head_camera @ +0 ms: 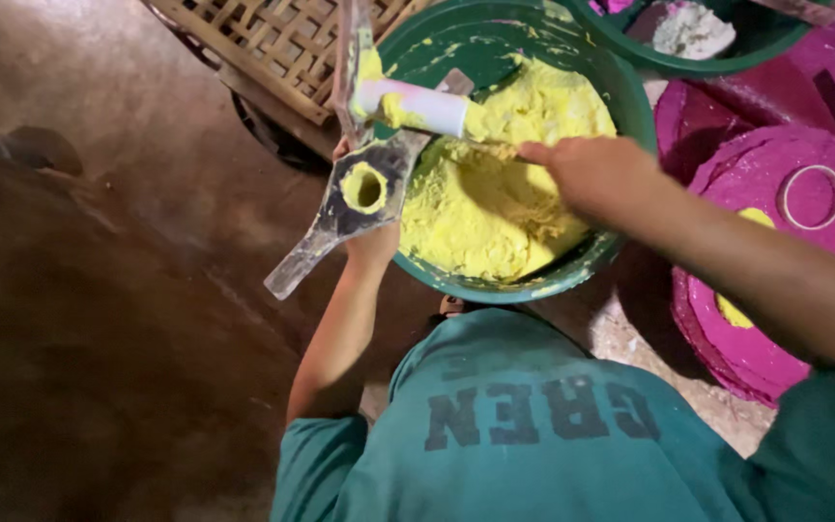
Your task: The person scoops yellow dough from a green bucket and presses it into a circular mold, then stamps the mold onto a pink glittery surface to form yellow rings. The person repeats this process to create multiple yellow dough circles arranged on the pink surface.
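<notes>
My left hand [371, 244] grips a grey metal mould [340, 208] from below, at the left rim of a green bowl [495, 287]. The mould has long flat arms and a round hole packed with yellow paste [364, 187]. A white tube [422, 104] smeared with yellow sticks out from the mould over the bowl. The bowl holds a heap of yellow powder [495, 208]. My right hand [587, 174] reaches in from the right, fingers pinched on a thin stick [487, 148] that points at the end of the tube.
A woven cane basket [273, 39] lies beyond the mould. A second green bowl [727, 60] with white powder [693, 29] sits at the top right. Stacked magenta discs [785, 251] with a pale ring [814, 196] lie to the right. Brown floor [118, 290] spreads left.
</notes>
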